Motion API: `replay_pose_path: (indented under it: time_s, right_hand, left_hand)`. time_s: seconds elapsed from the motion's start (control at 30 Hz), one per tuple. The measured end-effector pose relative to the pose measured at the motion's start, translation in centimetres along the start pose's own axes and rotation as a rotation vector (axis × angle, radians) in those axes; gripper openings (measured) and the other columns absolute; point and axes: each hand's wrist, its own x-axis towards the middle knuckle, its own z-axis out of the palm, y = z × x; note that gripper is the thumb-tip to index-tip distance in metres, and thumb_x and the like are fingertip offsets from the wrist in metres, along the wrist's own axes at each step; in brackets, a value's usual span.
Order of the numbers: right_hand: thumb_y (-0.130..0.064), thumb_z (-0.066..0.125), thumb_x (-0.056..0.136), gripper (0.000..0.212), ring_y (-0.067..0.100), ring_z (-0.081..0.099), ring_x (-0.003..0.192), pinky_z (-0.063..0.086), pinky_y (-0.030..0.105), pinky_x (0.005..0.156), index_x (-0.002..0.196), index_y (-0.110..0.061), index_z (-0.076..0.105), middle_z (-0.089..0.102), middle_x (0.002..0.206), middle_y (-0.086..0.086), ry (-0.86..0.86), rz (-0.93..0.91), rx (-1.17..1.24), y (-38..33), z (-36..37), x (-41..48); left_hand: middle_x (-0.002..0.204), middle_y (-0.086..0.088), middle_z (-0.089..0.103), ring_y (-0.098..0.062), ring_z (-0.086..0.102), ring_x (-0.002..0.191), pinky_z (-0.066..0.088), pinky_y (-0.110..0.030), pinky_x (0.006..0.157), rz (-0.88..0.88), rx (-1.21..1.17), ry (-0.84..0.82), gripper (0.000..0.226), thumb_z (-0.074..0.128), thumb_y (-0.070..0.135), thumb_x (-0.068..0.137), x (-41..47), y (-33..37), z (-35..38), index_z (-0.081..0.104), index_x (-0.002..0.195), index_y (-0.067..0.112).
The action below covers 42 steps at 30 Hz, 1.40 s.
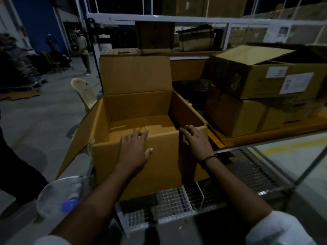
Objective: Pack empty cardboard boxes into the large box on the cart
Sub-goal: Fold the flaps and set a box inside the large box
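A large open cardboard box [113, 161] stands on the wire-mesh cart [177, 202] right in front of me. Its inside looks empty and its far and left flaps stand open. My left hand [135, 149] lies flat on the near wall, fingers reaching over the top rim. My right hand [197, 141] rests on the near right corner of the rim, fingers spread and a dark band on the wrist. Neither hand holds anything. Two stacked cardboard boxes [261, 82] sit on a platform to the right, the upper one with white labels.
A white metal rack [159, 18] with more cartons stands behind the box. A plastic chair [85, 92] is at the left rear, a fan guard [58, 197] at the lower left. A person [85, 50] stands far back on the grey floor.
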Motion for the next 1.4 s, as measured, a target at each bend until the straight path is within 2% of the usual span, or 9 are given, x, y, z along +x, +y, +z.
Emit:
replay_pose_path:
  time_s: [0.3, 0.63, 0.73, 0.83, 0.93, 1.07, 1.17, 1.27, 1.4]
  right_hand:
    - [-0.014, 0.075, 0.089, 0.07, 0.034, 0.035, 0.147, 0.032, 0.046, 0.122, 0.152, -0.017, 0.045, 0.038, 0.159, 0.017, 0.131, 0.078, 0.068, 9.0, -5.8, 1.2]
    - [-0.019, 0.069, 0.091, 0.059, 0.029, 0.042, 0.142, 0.043, 0.048, 0.113, 0.147, -0.019, 0.051, 0.047, 0.153, 0.012, 0.302, 0.232, 0.031, 23.3, -11.5, 2.9]
    - [-0.024, 0.066, 0.094, 0.058, 0.029, 0.041, 0.142, 0.041, 0.046, 0.114, 0.148, -0.018, 0.048, 0.047, 0.152, 0.012, 0.341, 0.283, 0.015, 27.3, -13.1, 3.3]
    - [-0.025, 0.065, 0.094, 0.07, 0.028, 0.042, 0.14, 0.041, 0.045, 0.114, 0.156, -0.018, 0.035, 0.044, 0.153, 0.01, 0.325, 0.318, 0.001, 31.3, -14.7, 4.2]
    - [-0.026, 0.066, 0.093, 0.077, 0.029, 0.045, 0.135, 0.045, 0.048, 0.11, 0.159, -0.019, 0.028, 0.046, 0.15, 0.01, 0.326, 0.354, -0.002, 35.1, -16.4, 5.0]
    - [-0.02, 0.069, 0.088, 0.072, 0.031, 0.053, 0.122, 0.051, 0.055, 0.099, 0.153, -0.013, 0.039, 0.055, 0.137, 0.013, 0.414, 0.356, 0.018, 39.4, -17.0, 5.8]
    - [-0.022, 0.069, 0.087, 0.069, 0.032, 0.055, 0.121, 0.052, 0.055, 0.098, 0.15, -0.014, 0.041, 0.056, 0.135, 0.012, 0.437, 0.374, 0.027, 41.3, -16.9, 6.2]
    - [-0.025, 0.068, 0.088, 0.069, 0.032, 0.053, 0.125, 0.05, 0.056, 0.101, 0.15, -0.013, 0.04, 0.055, 0.139, 0.013, 0.42, 0.396, 0.034, 42.4, -16.4, 6.7]
    - [-0.029, 0.067, 0.09, 0.073, 0.032, 0.047, 0.133, 0.046, 0.055, 0.107, 0.154, -0.015, 0.036, 0.049, 0.146, 0.012, 0.377, 0.446, 0.044, 43.3, -15.5, 7.7]
  left_hand:
    - [0.158, -0.001, 0.033, -0.023, 0.043, 0.138, 0.04, -0.04, 0.109, 0.202, -0.166, 0.059, 0.077, 0.058, 0.06, 0.096, 8.2, 14.3, -0.6, 0.026, 0.16, 0.032]
    - [0.153, 0.001, 0.036, -0.022, 0.046, 0.133, 0.04, -0.039, 0.108, 0.423, -0.202, 0.115, 0.076, 0.057, 0.063, 0.095, 17.3, 28.6, -0.6, 0.029, 0.159, 0.032]
    - [0.153, 0.0, 0.037, -0.024, 0.047, 0.131, 0.041, -0.041, 0.105, 0.463, -0.18, 0.151, 0.073, 0.055, 0.064, 0.096, 20.0, 31.8, -0.6, 0.031, 0.158, 0.032]
    - [0.154, -0.004, 0.037, -0.027, 0.046, 0.132, 0.042, -0.042, 0.105, 0.505, -0.123, 0.197, 0.075, 0.055, 0.063, 0.095, 23.5, 35.8, -0.7, 0.031, 0.158, 0.03]
    - [0.161, -0.006, 0.028, -0.031, 0.037, 0.141, 0.04, -0.046, 0.109, 0.464, -0.147, 0.212, 0.082, 0.058, 0.061, 0.094, 27.6, 39.7, -1.2, 0.023, 0.16, 0.028]
    - [0.173, -0.007, 0.001, -0.043, 0.012, 0.154, 0.033, -0.059, 0.116, 0.408, -0.144, 0.167, 0.102, 0.061, 0.065, 0.091, 32.5, 43.4, -1.0, 0.001, 0.164, 0.028]
    - [0.172, -0.002, -0.004, -0.046, 0.0, 0.155, 0.032, -0.068, 0.115, 0.384, -0.165, 0.085, 0.115, 0.068, 0.066, 0.086, 34.6, 45.6, -0.1, -0.011, 0.162, 0.032]
    - [0.169, -0.001, 0.0, -0.047, -0.002, 0.154, 0.038, -0.068, 0.11, 0.354, -0.177, 0.06, 0.121, 0.076, 0.062, 0.081, 35.7, 46.7, 0.9, -0.01, 0.162, 0.035]
    - [0.166, -0.003, -0.005, -0.045, -0.001, 0.153, 0.042, -0.065, 0.109, 0.361, -0.168, 0.067, 0.114, 0.081, 0.048, 0.083, 37.0, 45.9, 1.9, 0.0, 0.162, 0.032]
